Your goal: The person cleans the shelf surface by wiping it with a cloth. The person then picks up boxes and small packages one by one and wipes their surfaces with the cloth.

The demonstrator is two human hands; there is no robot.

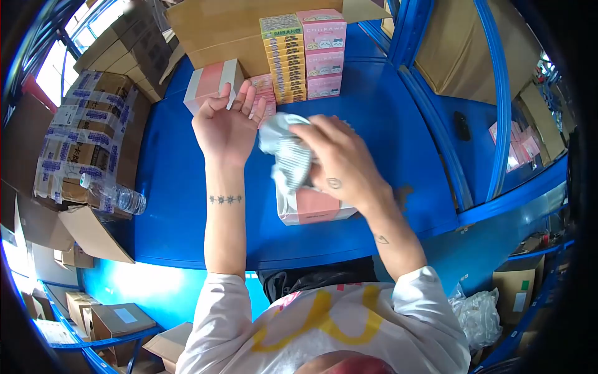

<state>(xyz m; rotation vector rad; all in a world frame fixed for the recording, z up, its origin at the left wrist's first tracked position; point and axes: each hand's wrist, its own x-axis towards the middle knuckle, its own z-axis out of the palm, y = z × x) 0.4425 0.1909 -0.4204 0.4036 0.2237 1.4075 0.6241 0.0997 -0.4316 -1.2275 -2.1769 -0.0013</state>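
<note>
My right hand (342, 159) grips a bunched striped cloth (289, 153), pale grey-blue and slightly blurred. Below it on the blue table lies a white box with a pink band (317, 206), partly covered by the hand and cloth. My left hand (227, 124) is raised, palm up, its fingers apart and curling a little, with nothing in it. Behind that hand stands another white box with a pink band (212, 84), next to a stack of small pink packs (266, 93).
Stacks of yellow boxes (285, 62) and pink boxes (324, 56) stand at the back before an open carton (218, 31). At left are a taped carton (87, 137) and a water bottle (128, 201). A blue rack post (492, 93) rises at right.
</note>
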